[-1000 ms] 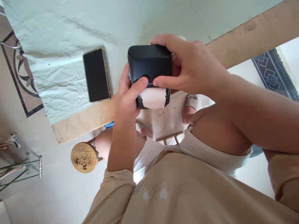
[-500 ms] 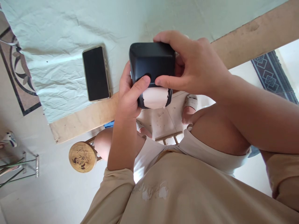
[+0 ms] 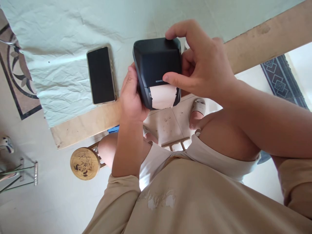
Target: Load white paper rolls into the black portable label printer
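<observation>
I hold a small black label printer (image 3: 156, 63) over the table's near edge. A torn strip of white paper (image 3: 162, 96) sticks out of its slot toward me. My left hand (image 3: 130, 97) grips the printer's left side from below, fingers wrapped behind it. My right hand (image 3: 202, 65) clasps the right side, index finger curled over the far top edge and thumb pressed on the front just above the paper.
A dark smartphone (image 3: 101, 75) lies face up on the pale green cloth (image 3: 60, 48) left of the printer. The wooden table edge (image 3: 85, 125) runs diagonally. Below are a round wooden stool (image 3: 84, 163), my knees and sandalled feet, and a patterned rug (image 3: 282, 81) at right.
My left thumb has slid off the printer's front to its side. The printer has tipped and risen slightly, and my right index finger now arches higher over its top.
</observation>
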`<state>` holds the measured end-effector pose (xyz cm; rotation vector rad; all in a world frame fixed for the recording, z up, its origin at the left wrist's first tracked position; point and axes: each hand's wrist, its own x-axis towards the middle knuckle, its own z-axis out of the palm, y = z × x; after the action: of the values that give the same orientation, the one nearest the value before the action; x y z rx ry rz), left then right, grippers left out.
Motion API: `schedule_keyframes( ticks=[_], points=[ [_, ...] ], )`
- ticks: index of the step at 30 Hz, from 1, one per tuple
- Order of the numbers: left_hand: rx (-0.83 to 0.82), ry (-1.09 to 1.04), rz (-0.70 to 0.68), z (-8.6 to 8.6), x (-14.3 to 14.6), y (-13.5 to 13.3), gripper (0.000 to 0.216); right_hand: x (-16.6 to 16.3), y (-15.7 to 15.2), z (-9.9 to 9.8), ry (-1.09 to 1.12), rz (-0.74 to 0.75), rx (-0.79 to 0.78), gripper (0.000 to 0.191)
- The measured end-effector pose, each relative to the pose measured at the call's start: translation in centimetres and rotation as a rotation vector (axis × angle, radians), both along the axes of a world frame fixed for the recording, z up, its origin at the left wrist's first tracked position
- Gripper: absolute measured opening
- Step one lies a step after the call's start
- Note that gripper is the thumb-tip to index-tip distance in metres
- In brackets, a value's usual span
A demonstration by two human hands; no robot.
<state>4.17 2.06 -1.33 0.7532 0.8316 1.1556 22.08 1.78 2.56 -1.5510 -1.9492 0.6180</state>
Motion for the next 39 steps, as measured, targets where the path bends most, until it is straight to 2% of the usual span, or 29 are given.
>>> schedule_keyframes(
  ticks=[4,8,12,20,26,29,35,39],
  points=[
    [-0.017,0.023,0.005,0.1,0.1,0.0,0.036,0.4,0.2,-0.4,0.07,0.091,-0.023,0.07],
    [0.051,0.042,0.035,0.0,0.1,0.0,0.036,0.9,0.6,-0.8,0.12,0.193,-0.018,0.078],
    [0.109,0.009,-0.015,-0.2,0.0,0.0,0.036,1.0,0.6,-0.9,0.112,0.201,-0.029,0.08],
    [0.095,0.041,0.015,-0.6,-0.1,0.3,0.046,1.0,0.7,-1.1,0.118,0.217,-0.008,0.081],
    [0.068,0.104,-0.009,-0.3,-0.1,0.1,0.039,0.9,0.8,-1.4,0.127,0.223,0.0,0.079],
    [0.077,0.078,0.004,-0.2,-0.2,0.1,0.041,0.8,0.8,-1.5,0.124,0.214,0.003,0.076],
    [0.152,0.002,0.009,-0.8,-0.5,0.5,0.027,0.8,0.7,-1.4,0.175,0.244,0.011,0.077],
    [0.124,0.019,0.043,-0.9,-0.6,0.5,0.022,0.9,0.6,-1.4,0.187,0.269,0.011,0.078]
  ],
)
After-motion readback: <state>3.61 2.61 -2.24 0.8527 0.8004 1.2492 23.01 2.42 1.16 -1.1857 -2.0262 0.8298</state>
